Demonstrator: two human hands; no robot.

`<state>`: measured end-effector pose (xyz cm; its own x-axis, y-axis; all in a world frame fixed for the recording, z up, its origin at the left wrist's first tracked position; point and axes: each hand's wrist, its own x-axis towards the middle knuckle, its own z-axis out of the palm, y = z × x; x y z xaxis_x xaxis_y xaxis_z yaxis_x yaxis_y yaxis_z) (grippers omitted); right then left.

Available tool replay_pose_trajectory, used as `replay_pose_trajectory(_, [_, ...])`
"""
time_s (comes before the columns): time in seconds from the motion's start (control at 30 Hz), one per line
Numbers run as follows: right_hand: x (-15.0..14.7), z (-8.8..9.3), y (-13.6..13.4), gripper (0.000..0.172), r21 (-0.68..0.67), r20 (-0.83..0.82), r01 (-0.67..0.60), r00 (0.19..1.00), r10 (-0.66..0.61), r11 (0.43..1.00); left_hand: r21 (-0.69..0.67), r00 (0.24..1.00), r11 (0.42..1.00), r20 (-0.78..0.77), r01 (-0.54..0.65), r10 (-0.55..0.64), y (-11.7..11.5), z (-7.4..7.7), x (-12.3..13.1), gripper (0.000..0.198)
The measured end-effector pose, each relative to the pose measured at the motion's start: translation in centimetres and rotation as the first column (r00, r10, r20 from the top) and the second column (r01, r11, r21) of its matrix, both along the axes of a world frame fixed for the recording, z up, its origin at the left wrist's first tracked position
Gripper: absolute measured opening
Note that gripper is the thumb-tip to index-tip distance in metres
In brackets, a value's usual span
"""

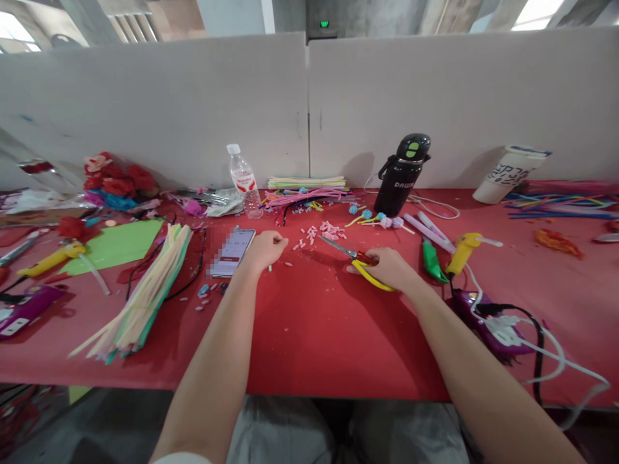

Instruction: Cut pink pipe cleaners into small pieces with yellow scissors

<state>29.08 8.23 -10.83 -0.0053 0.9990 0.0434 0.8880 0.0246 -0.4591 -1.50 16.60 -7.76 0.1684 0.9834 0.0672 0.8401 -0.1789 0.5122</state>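
My right hand (391, 267) grips a pair of scissors (360, 261) by its red and yellow handles. The blades point to the upper left, toward a scatter of short pink cut pieces (326, 231) on the red table. My left hand (265, 250) is closed, its fingers curled in beside a phone (234, 253) with a lit screen. Whatever those fingers may hold is hidden. A few small cut bits lie just below this hand, and others lie left of the forearm under the phone.
A bundle of pale pipe cleaners (149, 296) lies at left. Along the back stand a clear bottle (245, 183), a black flask (402, 177) and a white cup (507, 174). Yellow glue guns (463, 253) and a purple power strip (491, 325) with loose cables flank the work area.
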Motion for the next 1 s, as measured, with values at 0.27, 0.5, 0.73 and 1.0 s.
replay_pose_trajectory(0.27, [-0.1,0.2,-0.1,0.057,-0.037,-0.034,0.005,0.999,-0.006,0.999,0.059,0.999,0.997,0.022,0.042,-0.044,0.2,-2.3,1.6,0.016])
replay_pose_trajectory(0.5, [-0.1,-0.1,0.0,0.056,-0.016,-0.024,0.01,1.0,-0.011,1.0,0.106,0.998,0.994,-0.06,0.028,-0.022,0.2,-2.2,1.6,0.019])
replay_pose_trajectory(0.73, [-0.2,0.2,-0.1,0.055,-0.029,-0.029,0.001,1.0,-0.002,1.0,0.074,0.999,0.997,-0.031,0.035,-0.033,0.3,-2.5,1.7,0.017])
replay_pose_trajectory(1.0, [-0.3,0.3,-0.1,0.054,-0.037,-0.033,0.002,0.999,-0.003,0.999,-0.018,0.999,0.999,0.006,0.037,-0.037,0.5,-2.9,1.6,0.018])
